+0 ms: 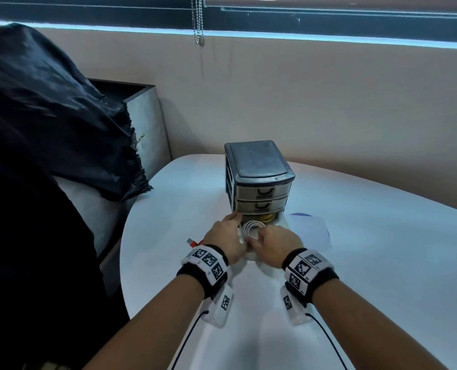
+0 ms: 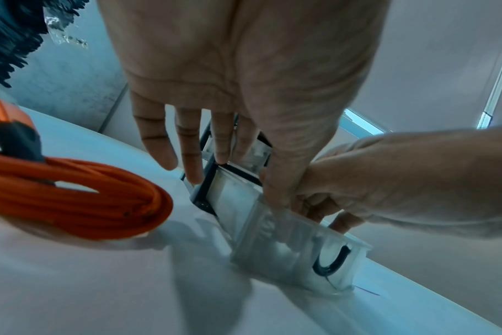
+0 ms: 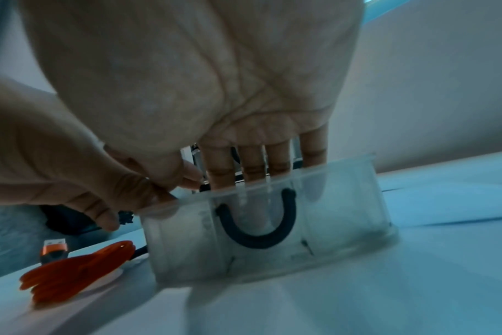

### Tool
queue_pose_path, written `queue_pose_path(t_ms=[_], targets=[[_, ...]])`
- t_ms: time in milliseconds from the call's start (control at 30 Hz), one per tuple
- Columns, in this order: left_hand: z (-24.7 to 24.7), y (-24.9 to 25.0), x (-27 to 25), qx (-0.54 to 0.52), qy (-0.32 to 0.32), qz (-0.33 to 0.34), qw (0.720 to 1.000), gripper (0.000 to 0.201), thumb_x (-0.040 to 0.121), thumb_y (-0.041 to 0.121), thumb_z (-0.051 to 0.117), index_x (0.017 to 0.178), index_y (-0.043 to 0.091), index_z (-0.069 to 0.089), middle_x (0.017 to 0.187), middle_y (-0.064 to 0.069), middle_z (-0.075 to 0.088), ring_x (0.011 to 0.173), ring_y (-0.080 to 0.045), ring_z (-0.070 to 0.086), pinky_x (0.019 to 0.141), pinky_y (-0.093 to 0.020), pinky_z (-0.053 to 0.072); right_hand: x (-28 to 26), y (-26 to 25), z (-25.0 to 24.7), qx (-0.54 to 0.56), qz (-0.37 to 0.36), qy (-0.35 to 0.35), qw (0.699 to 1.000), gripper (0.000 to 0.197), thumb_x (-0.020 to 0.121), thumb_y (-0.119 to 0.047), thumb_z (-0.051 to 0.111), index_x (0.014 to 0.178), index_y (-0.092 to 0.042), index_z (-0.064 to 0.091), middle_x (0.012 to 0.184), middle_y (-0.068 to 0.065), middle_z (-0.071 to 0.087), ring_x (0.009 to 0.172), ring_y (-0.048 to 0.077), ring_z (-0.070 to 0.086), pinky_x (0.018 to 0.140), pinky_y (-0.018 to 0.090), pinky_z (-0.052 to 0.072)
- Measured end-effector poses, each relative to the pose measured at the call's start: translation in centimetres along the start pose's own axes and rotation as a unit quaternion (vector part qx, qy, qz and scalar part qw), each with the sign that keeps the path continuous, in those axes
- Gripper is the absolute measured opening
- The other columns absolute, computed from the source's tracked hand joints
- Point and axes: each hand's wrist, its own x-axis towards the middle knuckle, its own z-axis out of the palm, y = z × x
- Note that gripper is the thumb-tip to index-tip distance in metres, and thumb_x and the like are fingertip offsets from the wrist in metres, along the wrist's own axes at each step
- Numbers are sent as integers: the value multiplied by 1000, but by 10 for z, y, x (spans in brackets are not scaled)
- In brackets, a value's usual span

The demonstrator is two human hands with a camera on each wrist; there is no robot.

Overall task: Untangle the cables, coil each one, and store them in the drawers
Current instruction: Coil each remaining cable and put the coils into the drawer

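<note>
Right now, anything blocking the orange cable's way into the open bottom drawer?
Yes. Both hands are over the open bottom drawer: the right hand reaches into it at the white coiled cable, the left hand rests at its left edge. The orange cable lies on the table left of them.

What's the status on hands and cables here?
Left hand braces the drawer unit; right hand lowers the white coiled cable into the bottom drawer. Orange coiled cable waits on the table. Nothing obstructing.

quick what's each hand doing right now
Left hand: open, straight fingers touching the drawer unit.
Right hand: fingers down in the open drawer at the white cable; grip unclear.
</note>
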Motion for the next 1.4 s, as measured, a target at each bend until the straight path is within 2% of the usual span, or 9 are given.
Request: queue_pose_path(t_ms=[100,167,233,333,733,833,1000,1167,1400], targets=[[0,0,0,-7,-4,-4,1000,66,80,35,68,141,31,43,147,3,48,124,-25,53,100,-38,49,9,3,7,35,4,-14,999,50,92,-63,39,68,-21,53,90,8,67,89,26,62,72,32,48],[1,-2,2,-15,-3,-8,1000,60,76,37,69,133,34,49,135,4,57,115,-24,58,93,-39,52,9,8,9,55,4,-9,998,55,86,-68,35,85,-21,64,101,6,67,99,25,62,81,38,53],[2,-4,3,-11,-6,-13,1000,60,75,41,70,132,35,50,133,4,59,113,-24,58,92,-38,53,6,11,11,42,4,-8,999,50,90,-61,39,108,-22,65,118,4,62,111,25,57,90,41,51],[4,-2,4,1,-4,-10,1000,58,76,42,68,131,36,50,132,4,59,113,-24,58,92,-39,52,0,11,13,25,-6,22,999,42,95,-51,44,116,-21,64,125,2,58,118,23,52,94,40,48],[-26,-60,-24,25,-16,-130,991,75,82,71,53,142,28,41,144,-1,49,133,-24,43,107,-44,39,-27,-46,6,119,-95,176,973,23,93,-45,53,93,-25,65,85,-11,63,78,10,57,70,28,48],[-20,-67,-35,47,-68,-135,987,79,69,69,67,134,29,49,130,1,56,122,-23,51,100,-43,46,-33,-53,9,130,-100,167,972,23,93,-45,53,92,-25,66,84,-11,64,78,11,58,71,29,49],[-16,-67,-43,102,-37,-109,988,25,79,50,63,89,27,57,92,3,62,85,-18,60,73,-33,54,-43,-50,17,89,-113,103,984,25,95,-47,50,103,-28,65,96,-11,65,89,10,57,78,27,46],[-17,-64,-48,114,-48,-81,989,41,79,43,61,119,39,57,106,4,61,102,-22,62,85,-36,54,-53,-42,23,66,-107,43,991,30,97,-44,48,121,-33,59,115,-6,63,107,15,58,91,32,47],[-30,-59,-65,92,-71,-54,992,20,82,39,72,100,32,73,106,7,63,97,-16,61,82,-28,50,-55,-55,33,-10,-150,-28,988,45,97,-37,48,141,-34,41,125,6,58,116,27,55,95,40,46]])
